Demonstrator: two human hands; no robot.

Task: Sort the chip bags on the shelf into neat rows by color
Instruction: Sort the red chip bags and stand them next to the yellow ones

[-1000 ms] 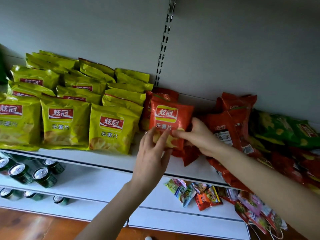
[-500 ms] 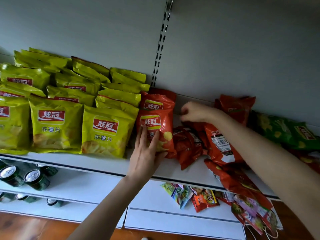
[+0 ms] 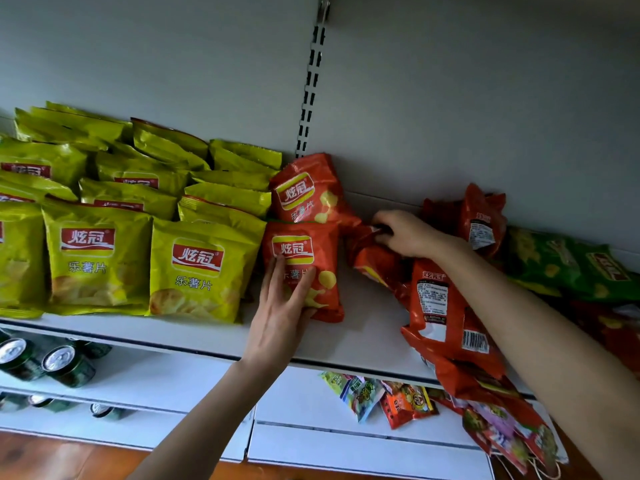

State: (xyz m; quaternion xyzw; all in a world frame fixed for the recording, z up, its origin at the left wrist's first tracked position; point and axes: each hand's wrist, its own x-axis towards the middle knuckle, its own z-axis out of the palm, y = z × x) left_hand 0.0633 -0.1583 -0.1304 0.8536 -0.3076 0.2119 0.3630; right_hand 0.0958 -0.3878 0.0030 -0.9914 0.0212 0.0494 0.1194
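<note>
Yellow-green foil chip bags (image 3: 197, 271): on your left, lime yellow, red logo banner with white characters.
Orange-red foil chip bags (image 3: 325, 258): red-orange, yellow-rimmed red logo, yellow chips printed.
Green foil chip bags (image 3: 554, 268): on your right, leaf green, yellow specks.
Flat white shelf (image 3: 367, 327): plain white.
Round drink cans (image 3: 69, 367): dark green, silver tops.

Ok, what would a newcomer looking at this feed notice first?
The block of yellow-green bags in neat rows on the left of the shelf, against the jumbled red heap hanging over the front edge on the right. Between them, the left hand presses flat on the upright red bag, while the right hand grips a crumpled red bag.
</note>
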